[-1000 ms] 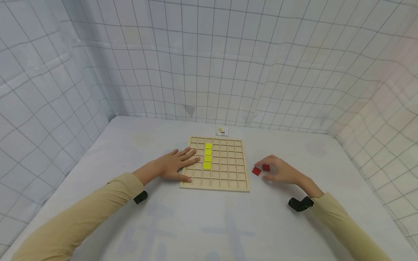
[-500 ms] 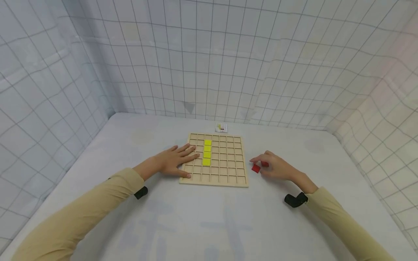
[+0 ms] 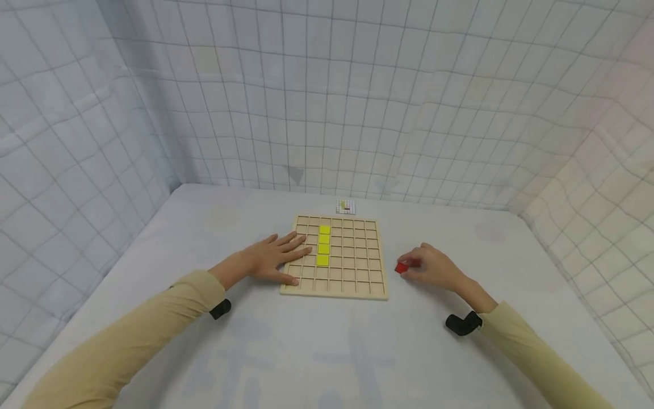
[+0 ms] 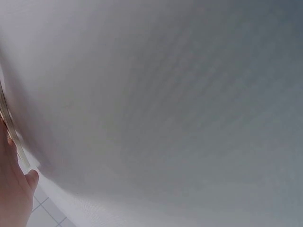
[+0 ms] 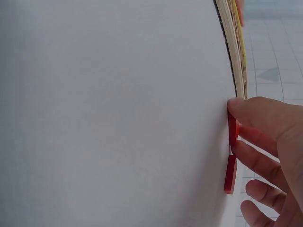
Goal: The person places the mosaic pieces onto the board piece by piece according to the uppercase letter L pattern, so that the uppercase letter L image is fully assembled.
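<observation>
My left hand [image 3: 271, 260] rests with spread fingers on the left side of a wooden grid board [image 3: 352, 288]. Several yellow square tiles [image 3: 323, 249] fill a column of cells just beyond its fingertips. Right of the board, my right hand [image 3: 433, 267] pinches a red square tile [image 3: 401, 267] between thumb and fingers, at table height. A second red tile [image 5: 230, 175] lies on the table beside it, under the hand and partly hidden in the head view. Only part of the left hand [image 4: 14, 194] shows in the left wrist view.
A small card [image 3: 346, 207] printed with a coloured grid lies behind the board. White cloth covers the table [image 3: 306, 346], and grid-patterned curtains [image 3: 347, 113] enclose it at the back and sides. A black camera mount [image 3: 464, 324] sits at my right wrist.
My right thumb and fingers have closed onto the nearer red tile, which was lying loose between them. The left hand keeps its place on the board.
</observation>
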Available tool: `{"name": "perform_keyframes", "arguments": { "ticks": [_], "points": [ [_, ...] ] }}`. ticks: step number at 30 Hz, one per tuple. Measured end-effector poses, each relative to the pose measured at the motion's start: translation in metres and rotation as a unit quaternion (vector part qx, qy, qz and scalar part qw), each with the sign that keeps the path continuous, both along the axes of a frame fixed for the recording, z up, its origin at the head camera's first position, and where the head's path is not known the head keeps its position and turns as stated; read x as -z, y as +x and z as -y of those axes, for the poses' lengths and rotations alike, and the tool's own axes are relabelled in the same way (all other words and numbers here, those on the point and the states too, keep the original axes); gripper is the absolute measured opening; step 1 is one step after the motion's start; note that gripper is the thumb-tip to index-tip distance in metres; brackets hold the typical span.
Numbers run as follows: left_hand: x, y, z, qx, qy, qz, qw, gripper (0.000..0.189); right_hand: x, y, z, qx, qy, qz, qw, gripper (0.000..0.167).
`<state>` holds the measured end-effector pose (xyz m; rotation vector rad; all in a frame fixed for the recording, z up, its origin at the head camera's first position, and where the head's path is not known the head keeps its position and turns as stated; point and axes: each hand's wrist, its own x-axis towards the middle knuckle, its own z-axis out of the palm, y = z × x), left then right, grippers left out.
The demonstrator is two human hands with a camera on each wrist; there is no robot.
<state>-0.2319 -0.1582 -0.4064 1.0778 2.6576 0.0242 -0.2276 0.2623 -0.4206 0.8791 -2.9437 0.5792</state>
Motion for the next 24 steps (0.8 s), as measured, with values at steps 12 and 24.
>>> {"name": "perform_keyframes", "arguments": {
  "ticks": [12,24],
  "points": [
    [0.0,0.001,0.001,-0.001,-0.009,-0.011,0.9999,0.086,-0.005,0.004,0.004,0.009,0.02,-0.049,0.9986,0.018],
    [0.005,-0.003,0.002,0.003,-0.005,-0.011,0.9999,0.086,-0.004,0.005,0.013,0.022,0.011,-0.075,0.9969,0.015]
  ]
}}
